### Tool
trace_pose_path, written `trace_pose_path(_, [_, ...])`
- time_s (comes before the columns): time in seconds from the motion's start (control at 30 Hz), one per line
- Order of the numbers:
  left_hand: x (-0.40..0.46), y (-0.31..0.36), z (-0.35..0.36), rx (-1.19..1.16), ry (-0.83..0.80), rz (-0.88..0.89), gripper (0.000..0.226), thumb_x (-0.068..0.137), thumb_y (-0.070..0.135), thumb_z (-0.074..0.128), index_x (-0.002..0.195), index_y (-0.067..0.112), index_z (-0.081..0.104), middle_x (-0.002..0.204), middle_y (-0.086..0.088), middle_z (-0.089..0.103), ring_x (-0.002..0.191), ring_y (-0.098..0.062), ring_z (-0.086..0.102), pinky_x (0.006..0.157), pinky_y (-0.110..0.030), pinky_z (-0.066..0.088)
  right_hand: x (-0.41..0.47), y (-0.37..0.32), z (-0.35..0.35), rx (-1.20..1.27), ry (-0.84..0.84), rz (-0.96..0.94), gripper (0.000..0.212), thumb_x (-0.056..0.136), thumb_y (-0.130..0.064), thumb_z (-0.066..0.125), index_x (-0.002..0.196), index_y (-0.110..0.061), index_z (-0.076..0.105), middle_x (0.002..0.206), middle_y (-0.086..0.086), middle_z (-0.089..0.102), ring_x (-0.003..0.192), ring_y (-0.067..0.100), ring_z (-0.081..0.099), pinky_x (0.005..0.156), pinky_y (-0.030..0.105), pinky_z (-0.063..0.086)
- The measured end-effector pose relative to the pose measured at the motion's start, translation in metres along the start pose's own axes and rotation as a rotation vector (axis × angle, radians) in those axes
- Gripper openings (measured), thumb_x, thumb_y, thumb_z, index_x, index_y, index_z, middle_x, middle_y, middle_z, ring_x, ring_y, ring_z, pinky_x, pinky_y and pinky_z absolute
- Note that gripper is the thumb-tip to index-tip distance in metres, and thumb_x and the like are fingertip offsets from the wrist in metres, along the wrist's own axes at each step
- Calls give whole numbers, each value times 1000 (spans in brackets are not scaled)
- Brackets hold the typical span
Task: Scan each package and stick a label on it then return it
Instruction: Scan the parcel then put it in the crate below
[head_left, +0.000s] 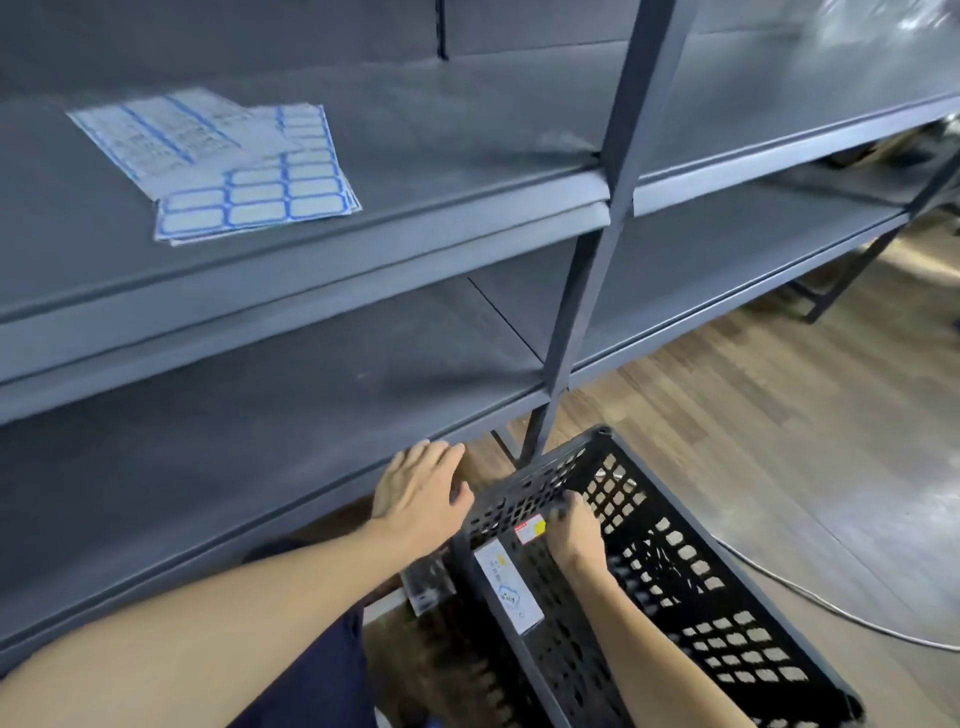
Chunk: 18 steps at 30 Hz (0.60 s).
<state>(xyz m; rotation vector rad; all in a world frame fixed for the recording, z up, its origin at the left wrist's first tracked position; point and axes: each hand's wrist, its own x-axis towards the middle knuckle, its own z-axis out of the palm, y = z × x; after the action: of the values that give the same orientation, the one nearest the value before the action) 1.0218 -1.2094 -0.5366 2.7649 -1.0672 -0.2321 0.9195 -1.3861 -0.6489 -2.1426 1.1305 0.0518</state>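
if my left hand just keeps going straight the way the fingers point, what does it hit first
Probably the front edge of the lower shelf. The left hand is flat, its fingers aimed up and away toward that edge, beside the black crate. Depth is unclear, so it might pass just under it instead.

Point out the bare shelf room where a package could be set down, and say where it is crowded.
Upper shelf: bare between the label sheets and the upright post, and again right of the post. Lower shelf: bare along its length. Crowded: the floor gap by the black crate, where the left hand and right hand work.
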Motion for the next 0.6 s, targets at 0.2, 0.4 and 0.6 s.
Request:
trace_pose_path(0.2, [-29,-9,-72,-9,25,16,52,96,43,37,143,19,37,145,0,42,135,-21,33,109,-35,25,-43,-98,-80,-91,253,-230,34,94,-20,46,124,-5,52,121,14,59,109,31,55,89,36,45])
trace_pose_path(0.4, [-57,-10,-154,-77,121,56,58,96,46,39,148,21,32,150,-1,37,136,-23,34,110,-38,27,-104,-195,-163,38,584,-390,31,92,-17,46,115,0,54,114,19,60,103,36,55,82,38,41])
trace_pose_path(0.6, [-86,-18,-232,-88,312,76,55,93,44,42,143,21,40,144,-4,45,130,-27,41,104,-35,33,-155,-297,-193,38,573,-595,45,94,-25,43,134,-4,45,132,15,52,120,34,46,91,38,36])
